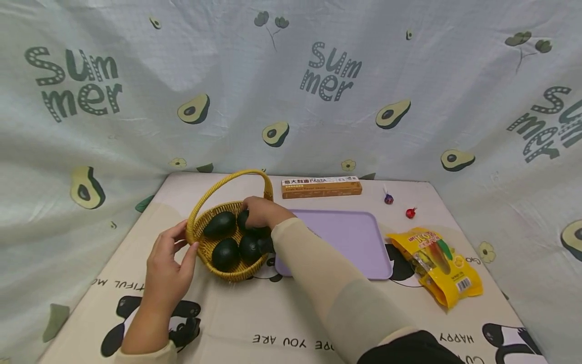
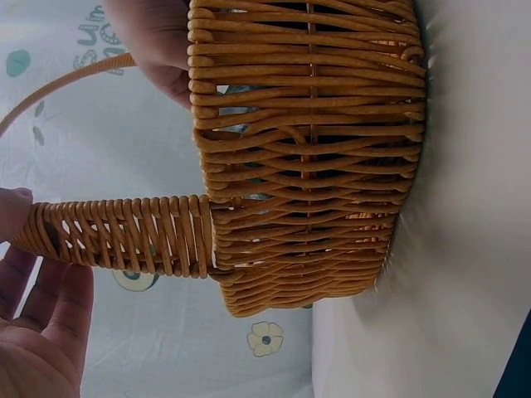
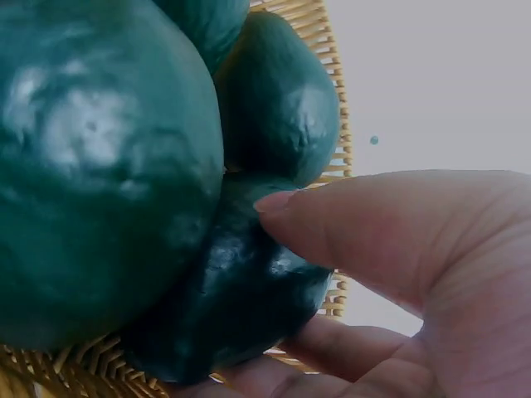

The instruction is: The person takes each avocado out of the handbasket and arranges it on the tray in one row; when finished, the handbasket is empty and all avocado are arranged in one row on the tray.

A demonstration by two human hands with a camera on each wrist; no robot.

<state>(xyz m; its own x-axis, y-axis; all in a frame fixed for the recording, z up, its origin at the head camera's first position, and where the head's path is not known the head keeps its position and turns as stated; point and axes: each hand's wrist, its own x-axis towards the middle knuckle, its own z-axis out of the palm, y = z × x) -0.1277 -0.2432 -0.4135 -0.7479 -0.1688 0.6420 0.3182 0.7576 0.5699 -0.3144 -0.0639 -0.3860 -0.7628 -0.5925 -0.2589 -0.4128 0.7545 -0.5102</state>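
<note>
A yellow wicker basket (image 1: 234, 275) with a tall arched handle stands on the left half of the table, holding several dark green avocados (image 1: 225, 255). My left hand (image 1: 168, 265) holds the foot of the basket's handle (image 2: 124, 236), thumb on one side and fingers on the other. Reaching in over the right rim, my right hand (image 1: 263, 212) grips an avocado (image 3: 241, 282) at the back right of the basket. In the right wrist view the thumb lies on top of it and the fingers curl beneath. A bigger-looking avocado (image 3: 99, 166) fills the left of that view.
Right of the basket lies a purple tray (image 1: 341, 237), partly covered by my right sleeve. Behind it is a pasta box (image 1: 321, 189). Farther right are a small purple item (image 1: 388, 198), a small red item (image 1: 410, 213) and a yellow bag (image 1: 441, 268) with a mango picture.
</note>
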